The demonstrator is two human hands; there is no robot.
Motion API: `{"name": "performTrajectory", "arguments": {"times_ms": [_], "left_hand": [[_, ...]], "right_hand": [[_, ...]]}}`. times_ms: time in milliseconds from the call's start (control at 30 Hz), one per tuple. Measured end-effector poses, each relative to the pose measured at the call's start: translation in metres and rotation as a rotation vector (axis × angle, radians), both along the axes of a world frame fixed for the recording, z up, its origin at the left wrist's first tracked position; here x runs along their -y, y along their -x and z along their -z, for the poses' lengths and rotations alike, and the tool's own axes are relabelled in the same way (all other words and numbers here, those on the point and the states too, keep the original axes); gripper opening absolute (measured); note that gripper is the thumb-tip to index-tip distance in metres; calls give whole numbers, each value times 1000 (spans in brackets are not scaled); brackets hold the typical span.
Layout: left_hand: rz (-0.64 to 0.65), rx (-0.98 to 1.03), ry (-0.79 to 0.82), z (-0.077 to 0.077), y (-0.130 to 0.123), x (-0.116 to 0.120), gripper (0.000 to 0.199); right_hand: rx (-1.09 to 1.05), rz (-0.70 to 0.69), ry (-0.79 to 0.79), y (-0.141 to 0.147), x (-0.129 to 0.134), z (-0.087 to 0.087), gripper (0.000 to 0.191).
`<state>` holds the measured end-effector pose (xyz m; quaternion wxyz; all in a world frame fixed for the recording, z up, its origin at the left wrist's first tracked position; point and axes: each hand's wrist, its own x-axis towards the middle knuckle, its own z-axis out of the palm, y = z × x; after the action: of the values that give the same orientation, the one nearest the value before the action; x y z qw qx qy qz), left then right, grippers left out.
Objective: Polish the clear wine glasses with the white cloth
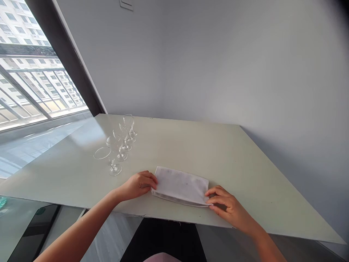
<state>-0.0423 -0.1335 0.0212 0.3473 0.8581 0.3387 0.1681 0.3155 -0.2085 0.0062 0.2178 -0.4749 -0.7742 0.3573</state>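
Plain grey walls (245, 65) meet in a corner above the middle of the frame, with a small pale wall plate (126, 4) at the top edge. At upper left, beyond a dark window frame (62, 51), stand a railing (24, 91) and a pale, many-windowed building (20, 27). Daylight whitens the left part of the pale desk (218, 153). Below it, at lower left, a dark glossy panel (34, 236) is hard to identify.

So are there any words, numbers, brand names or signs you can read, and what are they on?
None that I can read.
Folded cloth: only small dark specks, no letters.
Stemmed glasses: no writing shows.
Wall switch: no writing shows.
Table: a tiny dark mark on the front edge is too small to make out.
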Motion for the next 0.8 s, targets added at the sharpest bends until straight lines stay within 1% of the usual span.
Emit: {"name": "performTrajectory", "arguments": {"times_ms": [67, 133, 200, 267, 300, 333, 400, 433, 467, 500, 533, 567, 600, 667, 700, 767, 800], "left_hand": [[27, 0, -29, -4, 2, 3, 35], [-13, 30, -30, -6, 4, 7, 39], [-112, 115, -63, -5, 6, 14, 38], [-248, 262, -193, 0, 6, 23, 33], [-353, 347, -309, 4, 6, 28, 29], [-494, 433, -455, 9, 6, 32, 24], [-821, 580, -753, 17, 8, 40, 19], [-976, 634, -856, 21, 10, 42, 24], [-1108, 668, -904, 23, 13, 42, 32], [-1214, 682, -893, 25, 17, 42, 41], [-1301, 674, -830, 26, 22, 40, 48], [-1377, 645, -726, 26, 28, 37, 55], [-1440, 604, -598, 26, 34, 34, 59], [-1514, 510, -344, 26, 47, 27, 64], [-1528, 470, -249, 26, 52, 24, 65], [-1534, 408, -151, 25, 60, 18, 65], [-1537, 385, -136, 25, 62, 15, 64]], "right_hand": [[47, -16, -23, -1, -1, -8, 15], [85, -12, -86, 4, -4, -17, 18], [124, -36, -196, 17, -10, -24, 20], [188, -102, -325, 37, -18, -24, 22], [228, -140, -383, 48, -22, -21, 25], [267, -177, -433, 59, -27, -16, 28], [330, -283, -486, 79, -36, -5, 33], [347, -359, -489, 87, -41, 0, 36], [357, -439, -476, 94, -46, 5, 40], [360, -508, -453, 99, -52, 10, 44], [360, -559, -424, 103, -59, 13, 48], [358, -581, -398, 106, -68, 16, 51], [353, -572, -380, 107, -77, 19, 51], [346, -507, -366, 105, -102, 25, 49], [347, -457, -366, 100, -117, 28, 47], [382, -319, -365, 81, -149, 35, 45], [426, -199, -355, 67, -166, 38, 43]]}}
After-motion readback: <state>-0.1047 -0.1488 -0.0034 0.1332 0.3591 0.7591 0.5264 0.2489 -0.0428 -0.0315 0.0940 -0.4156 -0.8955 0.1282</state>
